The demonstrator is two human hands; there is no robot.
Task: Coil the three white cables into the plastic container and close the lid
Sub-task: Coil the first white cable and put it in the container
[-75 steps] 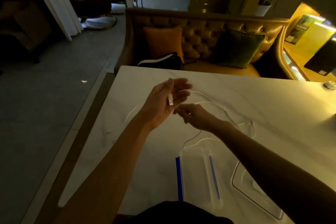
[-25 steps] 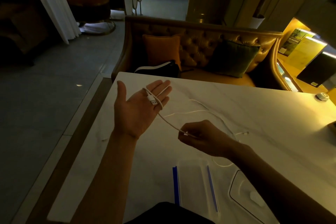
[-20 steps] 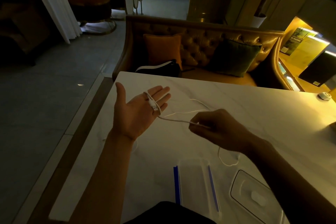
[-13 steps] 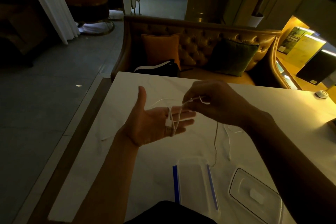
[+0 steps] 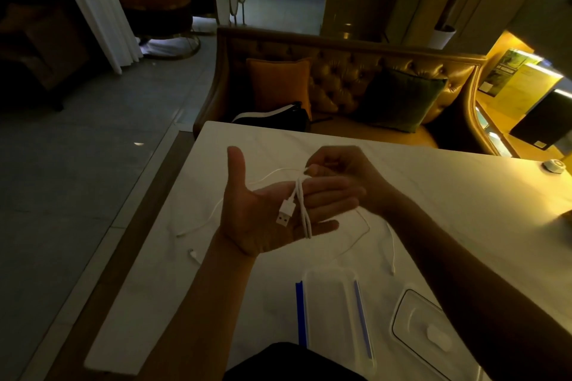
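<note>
The white table (image 5: 448, 189) carries the open plastic container (image 5: 328, 273) and its lid (image 5: 416, 315), ready for coils. The left hand (image 5: 269, 213) lies palm up with its fingers straight, serving as a spool. The white cable (image 5: 301, 204) loops around them, its USB plug (image 5: 284, 214) on the palm. The right hand (image 5: 339, 164) pinches the cable just above.

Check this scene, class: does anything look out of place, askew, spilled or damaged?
Nothing stands out. One white cable is looped round the left hand, pinched by the right hand; other cable lengths lie loose on the table; the container sits open with its lid beside it, as expected mid-task.
</note>
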